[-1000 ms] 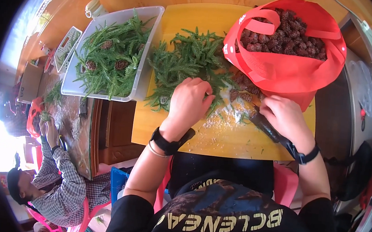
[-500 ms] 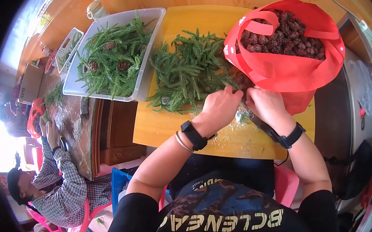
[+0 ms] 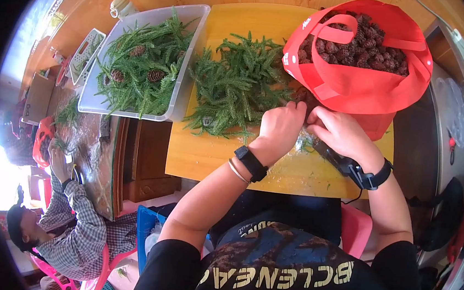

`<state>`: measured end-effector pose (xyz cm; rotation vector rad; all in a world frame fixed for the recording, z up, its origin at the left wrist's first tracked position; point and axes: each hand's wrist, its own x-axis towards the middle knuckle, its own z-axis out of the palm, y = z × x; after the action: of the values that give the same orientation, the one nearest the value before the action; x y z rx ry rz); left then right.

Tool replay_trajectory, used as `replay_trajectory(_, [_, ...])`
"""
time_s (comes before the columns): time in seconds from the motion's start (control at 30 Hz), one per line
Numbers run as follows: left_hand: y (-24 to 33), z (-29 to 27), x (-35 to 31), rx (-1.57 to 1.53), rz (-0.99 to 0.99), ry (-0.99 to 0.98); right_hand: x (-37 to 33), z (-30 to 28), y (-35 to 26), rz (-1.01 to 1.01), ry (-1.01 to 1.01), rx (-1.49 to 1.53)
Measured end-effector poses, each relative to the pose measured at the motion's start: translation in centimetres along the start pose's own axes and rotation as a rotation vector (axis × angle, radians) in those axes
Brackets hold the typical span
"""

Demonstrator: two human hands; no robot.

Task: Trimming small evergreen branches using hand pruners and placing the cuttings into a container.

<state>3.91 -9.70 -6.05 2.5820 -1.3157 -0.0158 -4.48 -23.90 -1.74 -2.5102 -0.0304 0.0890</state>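
Note:
My left hand (image 3: 282,126) is closed in a pinch over the yellow table, its fingertips beside brown pine cones (image 3: 304,97) lying at the foot of the red bag. Close to it, my right hand (image 3: 344,134) has its fingers bent inward and closed; whatever sits between the fingers of either hand is hidden. Beneath my right hand lies a dark elongated tool (image 3: 331,157), partly covered. Green artificial pine sprigs (image 3: 237,84) are heaped left of my hands. White crumbs (image 3: 303,143) are scattered below my fingers.
A red fabric bag (image 3: 366,96) full of pine cones (image 3: 356,51) stands at the back right. At the left, a clear plastic bin (image 3: 186,88) holds sprigs and several cones. A person (image 3: 73,219) in a checked shirt works at another table (image 3: 95,166) farther left.
My right hand's fingers have shifted slightly, and the wrist has turned a little. Both hands stay at nearly the same spot. The person at left has moved their hands slightly.

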Motion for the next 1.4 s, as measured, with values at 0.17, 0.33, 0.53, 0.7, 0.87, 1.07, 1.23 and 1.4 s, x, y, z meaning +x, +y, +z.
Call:
replay_trajectory(0.17, [-0.3, 0.0, 0.0, -0.054, -0.028, -0.023, -0.1, 0.8, 0.5, -0.029, 0.047, -0.166])
replay_trajectory(0.33, [-0.9, -2.7, -1.3, -0.299, -0.060, 0.039, 0.3, 1.6, 0.0, 0.022, 0.044, -0.324])
replay_trajectory(0.53, [-2.4, -5.6, -4.5, -1.120, -0.086, -0.078, 0.9, 2.9, 0.3, 0.042, 0.144, -0.434])
replay_trajectory(0.7, [-3.1, -5.5, -7.8, -1.591, -0.119, -0.022, 1.3, 3.0, 1.1, 0.130, 0.130, -0.499])
replay_trajectory(0.87, [-3.1, -4.9, -9.1, -1.761, -0.223, -0.067, 0.8, 1.2, -0.2, 0.042, 0.122, -0.196])
replay_trajectory(1.07, [-3.0, -3.7, -9.3, -1.880, -0.161, 0.013, 0.4, 0.1, -1.2, 0.022, 0.146, 0.159])
replay_trajectory(1.23, [-2.4, -4.5, -9.2, -1.948, -0.273, -0.021, -0.8, 0.1, -0.3, -0.019, 0.110, 0.225])
replay_trajectory(1.4, [-2.1, -4.6, -9.3, -1.935, -0.177, 0.015, -1.9, 0.1, -0.2, -0.055, 0.129, 0.148])
